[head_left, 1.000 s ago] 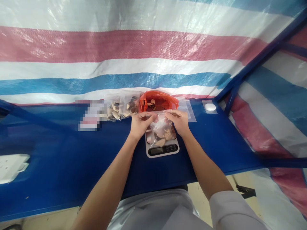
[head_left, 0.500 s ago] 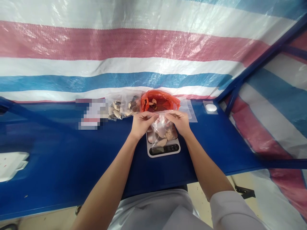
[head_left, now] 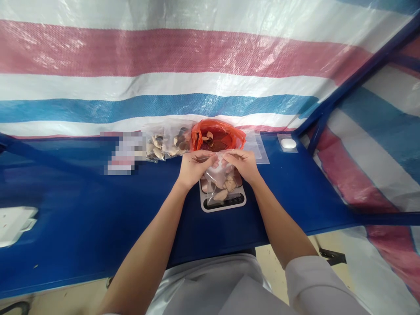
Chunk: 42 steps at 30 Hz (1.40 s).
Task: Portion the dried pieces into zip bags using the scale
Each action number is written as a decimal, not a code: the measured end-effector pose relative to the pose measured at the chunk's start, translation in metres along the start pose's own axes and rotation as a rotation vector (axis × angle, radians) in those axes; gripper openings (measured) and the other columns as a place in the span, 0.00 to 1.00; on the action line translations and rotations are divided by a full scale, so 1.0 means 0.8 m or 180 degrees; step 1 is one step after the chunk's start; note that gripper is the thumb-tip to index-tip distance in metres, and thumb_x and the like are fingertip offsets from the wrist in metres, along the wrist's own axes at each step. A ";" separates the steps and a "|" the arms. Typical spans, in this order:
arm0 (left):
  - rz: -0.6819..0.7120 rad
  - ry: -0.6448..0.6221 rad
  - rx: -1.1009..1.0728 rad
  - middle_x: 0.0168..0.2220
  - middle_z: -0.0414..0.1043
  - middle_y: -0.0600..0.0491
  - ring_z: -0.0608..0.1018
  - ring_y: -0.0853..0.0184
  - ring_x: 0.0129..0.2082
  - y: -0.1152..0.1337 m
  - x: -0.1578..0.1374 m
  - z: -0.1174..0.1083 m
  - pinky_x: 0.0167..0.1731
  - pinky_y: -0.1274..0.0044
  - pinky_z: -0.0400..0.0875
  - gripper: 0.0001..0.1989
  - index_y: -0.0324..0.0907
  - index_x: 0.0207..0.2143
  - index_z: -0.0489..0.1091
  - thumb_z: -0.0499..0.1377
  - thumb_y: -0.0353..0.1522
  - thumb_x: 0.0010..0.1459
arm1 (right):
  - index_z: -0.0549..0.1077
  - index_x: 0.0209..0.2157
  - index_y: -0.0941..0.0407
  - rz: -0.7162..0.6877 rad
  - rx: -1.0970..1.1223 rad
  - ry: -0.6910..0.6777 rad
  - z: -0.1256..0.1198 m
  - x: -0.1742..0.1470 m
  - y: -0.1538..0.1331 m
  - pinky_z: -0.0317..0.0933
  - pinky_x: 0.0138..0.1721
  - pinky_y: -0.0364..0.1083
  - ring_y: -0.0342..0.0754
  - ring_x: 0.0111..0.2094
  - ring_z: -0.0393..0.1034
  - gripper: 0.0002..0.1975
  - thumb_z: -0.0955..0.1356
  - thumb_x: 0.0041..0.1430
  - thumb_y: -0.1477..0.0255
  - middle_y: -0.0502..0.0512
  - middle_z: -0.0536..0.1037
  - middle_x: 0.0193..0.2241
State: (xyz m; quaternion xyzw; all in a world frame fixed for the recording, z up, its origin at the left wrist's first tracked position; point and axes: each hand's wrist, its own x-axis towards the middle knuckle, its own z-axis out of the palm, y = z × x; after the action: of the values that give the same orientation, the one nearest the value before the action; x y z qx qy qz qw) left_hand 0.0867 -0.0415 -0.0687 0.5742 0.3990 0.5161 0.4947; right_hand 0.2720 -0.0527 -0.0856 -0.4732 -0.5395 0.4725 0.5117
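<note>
Pinching the top edge of a clear bag (head_left: 217, 176) at the centre of the frame, we have both the left hand (head_left: 194, 168) and the right hand (head_left: 243, 164) nearly closed, thumbs against fingers. We see pale pieces (head_left: 221, 195) in this bag, which hangs over the scale (head_left: 236, 201); whether they touch, we cannot tell. Just above our hands sits an open red bag (head_left: 231, 129), and to its left lie filled bags (head_left: 158, 148).

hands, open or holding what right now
Left hand: closed, holding the clear bag near its top.
Right hand: closed, holding the same bag near its top.
</note>
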 end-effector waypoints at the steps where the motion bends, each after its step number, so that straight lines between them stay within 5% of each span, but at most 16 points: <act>1: -0.0017 -0.0008 -0.0022 0.24 0.80 0.49 0.80 0.62 0.24 0.000 0.000 0.000 0.29 0.72 0.78 0.21 0.40 0.28 0.81 0.73 0.49 0.42 | 0.82 0.32 0.53 0.0048 0.0022 -0.0058 -0.001 0.000 -0.001 0.71 0.23 0.44 0.47 0.25 0.76 0.16 0.75 0.51 0.55 0.51 0.81 0.25; 12: 0.0014 -0.0079 0.0086 0.33 0.84 0.46 0.84 0.58 0.34 -0.007 0.001 -0.004 0.38 0.70 0.80 0.19 0.40 0.31 0.83 0.74 0.45 0.43 | 0.82 0.25 0.54 -0.0199 -0.0224 0.0063 -0.002 -0.004 -0.011 0.68 0.24 0.44 0.43 0.20 0.71 0.15 0.75 0.51 0.57 0.51 0.81 0.22; 21: 0.0051 -0.0019 0.0082 0.31 0.83 0.46 0.83 0.59 0.31 -0.009 0.003 -0.006 0.35 0.71 0.80 0.20 0.40 0.29 0.83 0.75 0.46 0.42 | 0.81 0.28 0.54 -0.0028 -0.0057 -0.0070 -0.002 -0.005 -0.015 0.69 0.21 0.43 0.43 0.19 0.71 0.17 0.75 0.50 0.54 0.50 0.81 0.23; 42: 0.0065 -0.0014 0.0044 0.29 0.83 0.48 0.81 0.62 0.29 -0.015 0.002 -0.011 0.32 0.74 0.76 0.15 0.39 0.31 0.84 0.72 0.42 0.47 | 0.78 0.26 0.54 -0.0505 -0.0146 0.0088 0.002 -0.001 -0.004 0.67 0.26 0.43 0.43 0.22 0.70 0.14 0.74 0.53 0.58 0.49 0.79 0.21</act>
State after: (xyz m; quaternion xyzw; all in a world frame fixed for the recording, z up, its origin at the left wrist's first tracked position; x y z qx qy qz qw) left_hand 0.0785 -0.0363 -0.0806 0.5829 0.3956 0.5171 0.4862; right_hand 0.2706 -0.0537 -0.0827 -0.4471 -0.5789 0.4113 0.5439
